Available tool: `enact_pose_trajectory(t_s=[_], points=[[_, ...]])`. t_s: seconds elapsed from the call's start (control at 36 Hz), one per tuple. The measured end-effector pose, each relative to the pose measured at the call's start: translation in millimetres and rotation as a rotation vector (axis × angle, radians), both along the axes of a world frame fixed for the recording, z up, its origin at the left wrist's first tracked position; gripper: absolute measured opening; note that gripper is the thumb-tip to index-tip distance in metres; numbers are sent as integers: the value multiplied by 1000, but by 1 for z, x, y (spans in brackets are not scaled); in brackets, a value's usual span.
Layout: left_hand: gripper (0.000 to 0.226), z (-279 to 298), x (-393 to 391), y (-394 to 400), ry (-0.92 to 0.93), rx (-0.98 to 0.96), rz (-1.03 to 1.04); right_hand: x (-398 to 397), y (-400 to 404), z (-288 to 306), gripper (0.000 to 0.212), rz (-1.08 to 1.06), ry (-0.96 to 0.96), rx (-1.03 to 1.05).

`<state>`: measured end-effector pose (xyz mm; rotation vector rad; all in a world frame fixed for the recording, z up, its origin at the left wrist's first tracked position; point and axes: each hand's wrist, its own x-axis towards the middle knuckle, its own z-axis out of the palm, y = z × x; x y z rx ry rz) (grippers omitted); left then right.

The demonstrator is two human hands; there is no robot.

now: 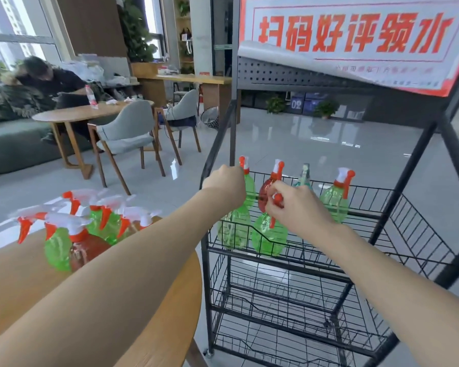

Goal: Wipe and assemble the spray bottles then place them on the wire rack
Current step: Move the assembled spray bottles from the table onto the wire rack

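Green plastic spray bottle (269,238) with orange trigger stands at front of black wire rack (408,215) basket; right hand (293,207) pinches its orange top. Left hand (224,185), at 9 o'clock, curls round neighbouring green bottle (235,226). More spray bottles (90,226) on round wooden counter (170,300), 8 o'clock.

A single wide-angle view comes from the person's head, looking forward and slightly down along both outstretched forearms. The wire rack (316,250) stands close at the right, its upper basket near the middle of the view and its lower shelves running to the bottom edge. The round worktop (149,300) fills the near left corner. Farther off, at the upper left, the view reaches across the glossy floor (316,144) to windows.
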<state>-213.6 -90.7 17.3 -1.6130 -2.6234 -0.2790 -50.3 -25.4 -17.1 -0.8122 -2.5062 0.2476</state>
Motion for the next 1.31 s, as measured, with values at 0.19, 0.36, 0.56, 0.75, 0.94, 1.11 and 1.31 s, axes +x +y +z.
enact_pose_trajectory(t_s=[0.19,0.36,0.56,0.75,0.94,1.11,1.31], points=[[30,3,3,-5,12,-3,21,7,-10,9,36,-50,-113,74],[51,4,8,-20,-34,2,22,12,-21,16,44,-60,-122,112],[67,10,22,-75,-3,174,42,8,-45,22,40,-29,103,219],[45,-9,-4,-155,25,460,68,-47,-118,14,38,262,300,323],[54,-19,-62,-212,-12,302,283,-123,-173,10,44,251,-55,105],[52,-20,-110,-242,51,114,418,-179,-187,6,54,206,-164,-51],[52,-26,-153,-245,105,16,430,-209,-175,-8,59,120,-274,-122]])
